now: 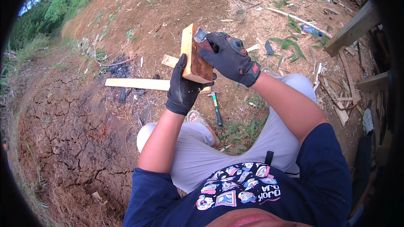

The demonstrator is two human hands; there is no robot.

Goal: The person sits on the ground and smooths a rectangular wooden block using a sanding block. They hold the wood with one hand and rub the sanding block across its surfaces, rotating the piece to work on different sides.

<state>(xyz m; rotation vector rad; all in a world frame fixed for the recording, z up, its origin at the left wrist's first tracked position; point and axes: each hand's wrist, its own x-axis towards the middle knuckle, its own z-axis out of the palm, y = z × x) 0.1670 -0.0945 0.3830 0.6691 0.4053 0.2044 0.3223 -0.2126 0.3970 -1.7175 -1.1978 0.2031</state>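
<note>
head view: seen from beside the worker, the gloved left hand [184, 88] is curling around the lower left part of a wooden block [198, 61], thumb lying along its pale face, while the gloved right hand [230, 56] is bending its fingers over the brown face and pinching a small grey-edged piece [200, 35] near the top. the block is being held up, tilted, in front of the knees, above a long pale plank [136, 84] and a hammer [216, 108] that are lying on the ground. whether the piece is a blade or an abrasive is remaining unclear from here. judging by the pose, it is being worked against the brown face; good practice would be keeping it flat, pressing evenly, following the grain, and holding the left fingers clear of its path while that hand is steadying the block. as for writing, the dark blue shirt [248, 185] is carrying white lettering beside rows of coloured cartoon pictures, the right cuff is showing a red emblem [255, 68], and no lettering is showing clearly on the block or the hammer.
</note>
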